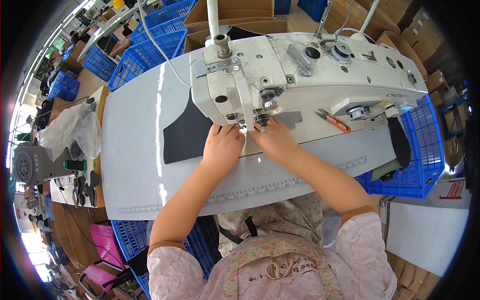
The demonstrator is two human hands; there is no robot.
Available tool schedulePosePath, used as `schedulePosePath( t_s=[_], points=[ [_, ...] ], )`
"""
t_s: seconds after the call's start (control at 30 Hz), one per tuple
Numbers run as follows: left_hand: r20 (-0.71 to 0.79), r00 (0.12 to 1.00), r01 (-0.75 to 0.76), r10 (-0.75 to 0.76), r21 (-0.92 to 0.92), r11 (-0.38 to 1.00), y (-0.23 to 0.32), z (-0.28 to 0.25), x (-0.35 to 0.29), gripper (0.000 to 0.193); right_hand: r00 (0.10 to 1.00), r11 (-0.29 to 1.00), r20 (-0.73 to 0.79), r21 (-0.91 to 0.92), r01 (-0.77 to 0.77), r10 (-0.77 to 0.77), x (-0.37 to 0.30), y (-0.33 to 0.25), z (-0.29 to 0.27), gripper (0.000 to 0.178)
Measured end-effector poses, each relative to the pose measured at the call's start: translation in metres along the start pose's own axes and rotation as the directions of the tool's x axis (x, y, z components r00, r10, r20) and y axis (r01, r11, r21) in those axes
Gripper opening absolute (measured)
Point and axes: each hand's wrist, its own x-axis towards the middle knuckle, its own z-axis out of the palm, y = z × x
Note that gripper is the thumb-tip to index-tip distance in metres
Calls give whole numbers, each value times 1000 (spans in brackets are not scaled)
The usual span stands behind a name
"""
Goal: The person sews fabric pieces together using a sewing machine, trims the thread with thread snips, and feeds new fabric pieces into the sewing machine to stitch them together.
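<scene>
A white industrial sewing machine (240,75) stands over a pale grey table, its needle area mostly hidden behind the head parts and my fingers. Left of the needle lies a flat black fabric piece (186,131) with a curved edge. My left hand (223,148) is closed on the right part of this piece, fingers curled close to the presser foot. Just right of the foot, my right hand (274,143) has its fingers drawn together; the tips are partly hidden, so what they pinch cannot be made out. The two hands are close together but apart.
Orange-handled thread snips (334,121) lie on the machine bed right of my right hand. A printed ruler (250,192) runs along the table's near edge. Blue crates (422,145) stand at the right and far left. A second machine (37,165) with black thread is at the left.
</scene>
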Motion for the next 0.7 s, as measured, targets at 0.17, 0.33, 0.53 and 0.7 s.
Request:
schedulePosePath(
  t_s=[0.17, 0.33, 0.53, 0.7],
  points=[
    [-25, 1000, -11, 10, -21, 1000, -3, 2, -3, 5, 998, 996, 65, -92, -20, 26, 5, -11, -2, 15],
    [-30, 999, -34, 34, 7, 999, -1, 2, -1, 5, 999, 998, -40, -61, 5, -8, 7, -12, -1, 12],
    [-28, 999, -36, 37, 17, 999, -1, 4, -1, 6, 998, 995, -63, -101, 2, -8, 8, -12, 8, 9],
    [-49, 998, -39, 40, 29, 999, -1, 5, -1, 5, 998, 994, -64, -112, 12, -19, 7, -12, 9, 9]
  ],
)
